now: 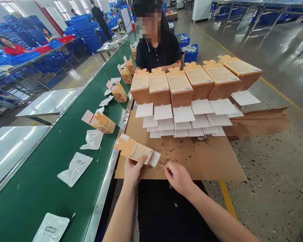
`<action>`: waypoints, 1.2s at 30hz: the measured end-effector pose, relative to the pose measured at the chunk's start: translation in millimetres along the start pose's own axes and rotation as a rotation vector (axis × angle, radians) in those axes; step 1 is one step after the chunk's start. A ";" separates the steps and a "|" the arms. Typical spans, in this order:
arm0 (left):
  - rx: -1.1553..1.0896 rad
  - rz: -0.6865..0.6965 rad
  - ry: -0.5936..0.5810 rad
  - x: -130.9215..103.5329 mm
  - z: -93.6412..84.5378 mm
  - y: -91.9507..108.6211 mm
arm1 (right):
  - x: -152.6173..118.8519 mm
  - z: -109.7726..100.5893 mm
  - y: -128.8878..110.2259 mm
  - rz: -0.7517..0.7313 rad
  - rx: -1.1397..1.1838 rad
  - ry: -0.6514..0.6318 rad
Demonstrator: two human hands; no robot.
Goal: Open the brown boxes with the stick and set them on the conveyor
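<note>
My left hand [133, 170] is closed round an orange-and-white carton [138, 151] that lies slanted above the near edge of the cardboard sheet [204, 156]. A white end flap [155, 158] sticks out of the carton toward my right hand [178, 176]. Between that hand's thumb and fingers is a thin yellowish stick [160, 165], its tip touching or very close to the flap; I cannot tell which. Beyond both hands, similar cartons [180, 87] are stacked in rows with white flaps hanging toward me.
On the left runs a green conveyor belt [40, 195] with a metal edge, carrying silver pouches [75, 168] and upright open cartons [99, 121]. A person in a dark shirt [158, 55] sits behind the stack. Blue crates [190, 53] stand on the floor beyond.
</note>
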State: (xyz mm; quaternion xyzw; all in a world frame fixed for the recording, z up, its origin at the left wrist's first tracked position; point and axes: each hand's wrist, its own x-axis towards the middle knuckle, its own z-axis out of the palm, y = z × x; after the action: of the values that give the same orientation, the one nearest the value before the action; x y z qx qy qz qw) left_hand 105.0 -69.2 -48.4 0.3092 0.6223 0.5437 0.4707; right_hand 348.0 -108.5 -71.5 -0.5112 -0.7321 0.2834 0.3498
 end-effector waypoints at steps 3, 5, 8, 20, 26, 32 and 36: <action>-0.004 0.024 0.019 -8.9 5.7 1.0 | 3.6 -2.1 1.5 0.029 -0.008 -0.024; 0.000 0.033 0.025 -13.0 9.4 1.9 | 7.2 -2.7 2.6 0.050 -0.012 -0.025; 0.018 0.051 0.013 -15.7 11.8 2.0 | 12.9 -1.8 4.2 0.080 -0.008 -0.002; 0.370 0.272 0.012 -30.9 16.5 -21.8 | -15.7 -41.6 11.2 0.251 0.232 0.235; 0.472 0.243 0.110 -38.8 20.0 -17.8 | -32.6 -70.0 1.5 0.345 0.308 0.288; 0.477 0.209 0.049 -32.7 25.5 -11.8 | -35.4 -82.4 -14.3 0.352 0.350 0.275; 0.491 0.312 0.161 -14.6 -6.5 -2.9 | -41.2 -90.0 -12.4 0.319 0.311 0.273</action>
State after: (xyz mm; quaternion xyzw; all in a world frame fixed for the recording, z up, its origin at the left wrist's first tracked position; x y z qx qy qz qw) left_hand 104.7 -85.4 -47.8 0.4614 0.7155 0.4655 0.2418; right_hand 422.9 -146.3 -17.6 -0.5939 -0.5358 0.3725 0.4704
